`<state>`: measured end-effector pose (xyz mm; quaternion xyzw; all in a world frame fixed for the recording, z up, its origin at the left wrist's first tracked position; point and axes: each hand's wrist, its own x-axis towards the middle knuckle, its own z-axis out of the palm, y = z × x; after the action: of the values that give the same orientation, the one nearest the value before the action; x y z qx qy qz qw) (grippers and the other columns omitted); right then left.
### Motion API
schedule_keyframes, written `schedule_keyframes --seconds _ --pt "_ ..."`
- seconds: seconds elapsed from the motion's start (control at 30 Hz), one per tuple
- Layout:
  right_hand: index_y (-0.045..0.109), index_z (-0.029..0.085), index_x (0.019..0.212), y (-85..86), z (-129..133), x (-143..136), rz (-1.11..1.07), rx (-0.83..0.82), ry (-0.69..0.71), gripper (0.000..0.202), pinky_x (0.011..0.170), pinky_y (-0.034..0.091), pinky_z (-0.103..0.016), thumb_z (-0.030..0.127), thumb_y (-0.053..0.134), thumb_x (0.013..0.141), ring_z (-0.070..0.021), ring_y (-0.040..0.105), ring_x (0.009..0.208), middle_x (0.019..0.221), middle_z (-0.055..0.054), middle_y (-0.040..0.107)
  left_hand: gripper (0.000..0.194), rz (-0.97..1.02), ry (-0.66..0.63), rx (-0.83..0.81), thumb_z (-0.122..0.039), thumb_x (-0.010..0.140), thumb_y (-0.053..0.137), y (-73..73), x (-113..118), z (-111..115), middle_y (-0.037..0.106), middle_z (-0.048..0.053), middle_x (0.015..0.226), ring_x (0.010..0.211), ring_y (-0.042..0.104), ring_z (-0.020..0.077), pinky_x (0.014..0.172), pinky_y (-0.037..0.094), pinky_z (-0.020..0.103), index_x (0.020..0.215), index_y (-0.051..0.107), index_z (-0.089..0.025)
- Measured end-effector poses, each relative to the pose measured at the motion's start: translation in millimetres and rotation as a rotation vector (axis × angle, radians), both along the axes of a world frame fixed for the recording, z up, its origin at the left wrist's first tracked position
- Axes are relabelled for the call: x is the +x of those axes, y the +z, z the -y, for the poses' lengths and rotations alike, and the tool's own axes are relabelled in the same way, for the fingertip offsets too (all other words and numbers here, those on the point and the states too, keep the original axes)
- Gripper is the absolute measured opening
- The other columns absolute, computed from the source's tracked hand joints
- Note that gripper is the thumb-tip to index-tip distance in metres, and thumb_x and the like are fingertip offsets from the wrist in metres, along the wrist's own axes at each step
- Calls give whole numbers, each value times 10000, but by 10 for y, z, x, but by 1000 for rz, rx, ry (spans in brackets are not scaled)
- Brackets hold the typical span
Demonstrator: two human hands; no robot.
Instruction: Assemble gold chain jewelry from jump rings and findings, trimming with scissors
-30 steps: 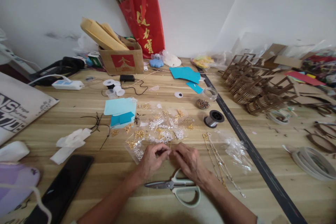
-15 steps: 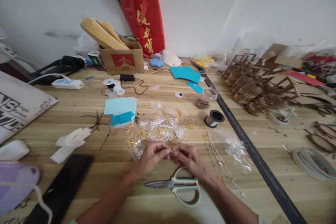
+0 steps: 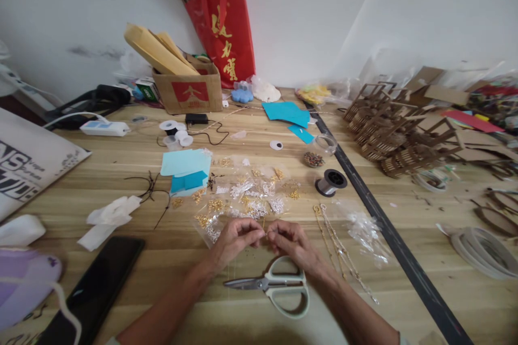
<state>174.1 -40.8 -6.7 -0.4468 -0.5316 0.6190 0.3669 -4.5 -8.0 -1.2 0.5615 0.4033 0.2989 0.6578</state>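
Note:
My left hand [image 3: 238, 238] and my right hand [image 3: 290, 239] are pinched closed, fingertips nearly touching. Between them shows a tiny gold-coloured piece [image 3: 264, 222], thin and upright; its kind is too small to make out. Just beyond my hands lie clear plastic bags [image 3: 243, 194] of gold and silver jewellery findings. Scissors [image 3: 267, 283] with pale handles rest on the table below my hands, blades to the left. Right of my right hand lie gold and silver chains [image 3: 334, 237]. A spool of thin wire [image 3: 331, 183] stands farther back.
A glass jar of beads [image 3: 314, 158] stands near a dark strip [image 3: 388, 232] crossing the table. Small woven baskets [image 3: 396, 135] crowd the right side. Blue paper [image 3: 186, 164], a phone [image 3: 97, 285] and white tissue [image 3: 110, 220] lie leftward. A cardboard box [image 3: 188, 89] stands behind.
Both hands stay pinched at the same place, with only slight finger movement. The things on the table have not moved.

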Motion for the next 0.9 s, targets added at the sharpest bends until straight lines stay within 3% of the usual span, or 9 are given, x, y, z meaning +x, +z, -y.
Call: schedule_keyframes --seconds 0.33,0.57,0.9 --pt "594 143 727 -17 9 2 1 22 29 337 495 363 -203 463 588 831 -91 436 523 579 31 481 212 1 -24 11 -332 693 682 -47 -4 1 589 2 590 572 521 117 568 412 228 656 630 -130" --pt "586 142 727 14 -1 -1 -16 0 15 322 503 376 -211 451 599 816 -92 435 522 587 21 504 300 56 -67 -69 -420 716 674 -55 -26 -12 664 37 635 607 590 141 625 473 258 711 658 -120" --pt "541 149 723 -26 -12 43 -38 -16 -56 284 462 274 -208 408 594 824 -77 378 473 557 40 473 416 161 -67 -136 -476 826 545 -130 -40 -24 714 87 655 590 645 162 576 472 247 793 691 -89"
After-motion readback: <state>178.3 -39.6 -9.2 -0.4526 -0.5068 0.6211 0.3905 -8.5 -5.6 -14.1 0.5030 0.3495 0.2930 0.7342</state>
